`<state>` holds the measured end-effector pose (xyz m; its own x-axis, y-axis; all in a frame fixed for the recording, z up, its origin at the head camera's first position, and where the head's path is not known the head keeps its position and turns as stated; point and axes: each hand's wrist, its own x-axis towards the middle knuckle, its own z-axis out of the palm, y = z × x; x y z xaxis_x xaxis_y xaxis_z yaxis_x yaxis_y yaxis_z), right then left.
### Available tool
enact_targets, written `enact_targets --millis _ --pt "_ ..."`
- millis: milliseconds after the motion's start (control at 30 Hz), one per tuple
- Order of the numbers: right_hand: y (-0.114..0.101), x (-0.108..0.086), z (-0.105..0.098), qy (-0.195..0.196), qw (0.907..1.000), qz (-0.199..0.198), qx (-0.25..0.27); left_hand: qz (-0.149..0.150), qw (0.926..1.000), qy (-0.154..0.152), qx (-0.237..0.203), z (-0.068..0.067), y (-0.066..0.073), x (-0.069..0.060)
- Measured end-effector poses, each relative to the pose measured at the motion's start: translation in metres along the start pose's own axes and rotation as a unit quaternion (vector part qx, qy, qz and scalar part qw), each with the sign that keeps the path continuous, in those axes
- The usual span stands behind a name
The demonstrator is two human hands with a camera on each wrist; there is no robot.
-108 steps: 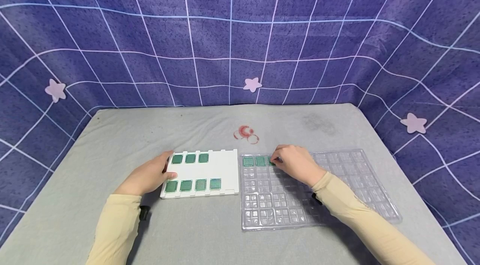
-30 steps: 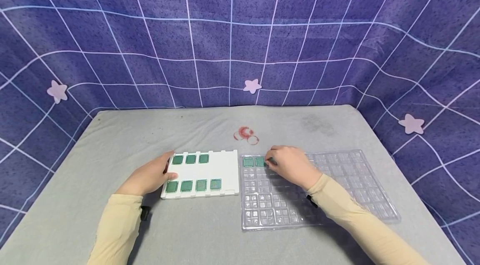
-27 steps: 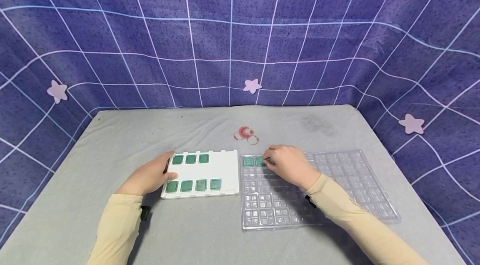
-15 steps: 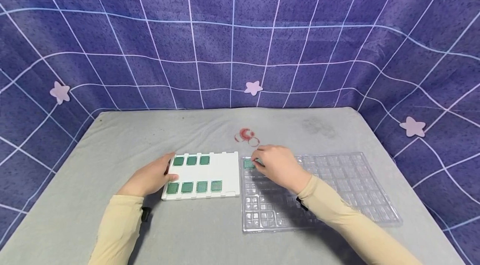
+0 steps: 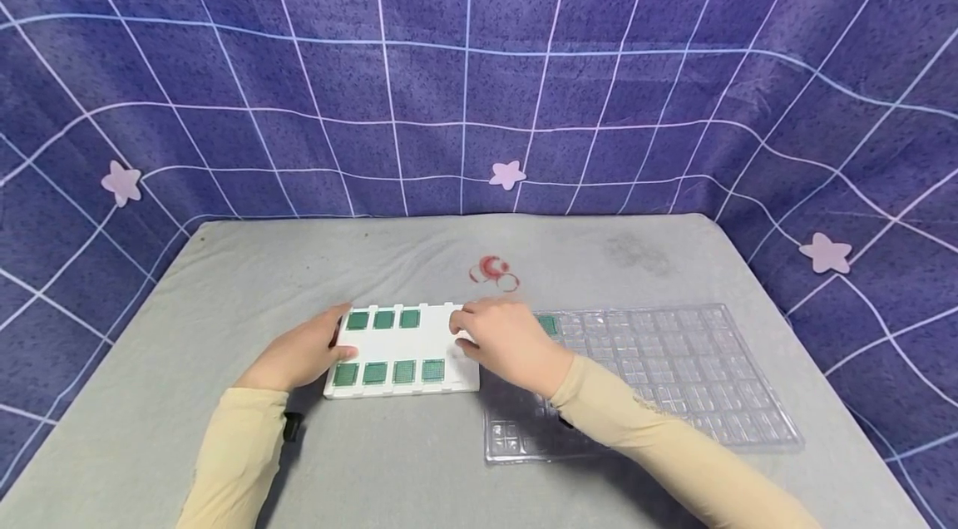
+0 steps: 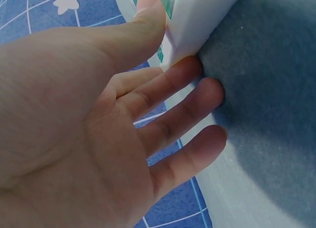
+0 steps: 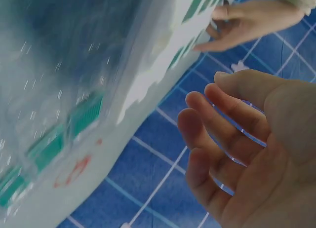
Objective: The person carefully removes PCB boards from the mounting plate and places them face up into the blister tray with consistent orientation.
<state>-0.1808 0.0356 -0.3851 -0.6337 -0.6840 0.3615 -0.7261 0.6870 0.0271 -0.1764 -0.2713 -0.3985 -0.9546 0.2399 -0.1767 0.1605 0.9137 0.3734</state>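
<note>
My left hand [image 5: 295,353] grips the left end of a white board-like holder [image 5: 400,342], thumb on top and fingers at its side. Square green perforated circuit boards sit along the holder's two long edges: three in the back row, including one [image 5: 409,318], and several in the front row, including one [image 5: 432,370]. My right hand [image 5: 509,342] hovers over the holder's right end, fingers loosely bent; nothing lies between them in the right wrist view. Right of the holder lies a clear plastic compartment tray [image 5: 674,371]. Three green boards [image 7: 85,114] sit along its back row, partly hidden by the hand in the head view.
A grey cloth [image 5: 404,454] covers the table. Red ring marks [image 5: 494,269] stain it behind the tray. A purple grid-patterned curtain [image 5: 419,80] with star shapes hangs round the back and sides.
My right hand has moved left from the tray's back row to above the holder's right end, uncovering the third circuit board in the tray. The left hand keeps its grip on the holder.
</note>
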Motion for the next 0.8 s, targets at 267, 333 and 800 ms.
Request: enact_targets --millis 267,333,800 --pt "-0.024 0.004 0.013 -0.046 0.9984 -0.026 -0.020 0.008 1.0000 0.006 -0.002 0.001 -0.001 0.000" --pt "-0.030 0.005 0.017 -0.053 0.9976 -0.030 -0.030 0.005 1.0000 0.005 -0.002 0.001 0.000 -0.001" --pt "-0.047 0.005 0.028 -0.062 0.9954 -0.033 -0.065 0.013 0.9998 0.012 0.000 0.003 -0.002 0.000"
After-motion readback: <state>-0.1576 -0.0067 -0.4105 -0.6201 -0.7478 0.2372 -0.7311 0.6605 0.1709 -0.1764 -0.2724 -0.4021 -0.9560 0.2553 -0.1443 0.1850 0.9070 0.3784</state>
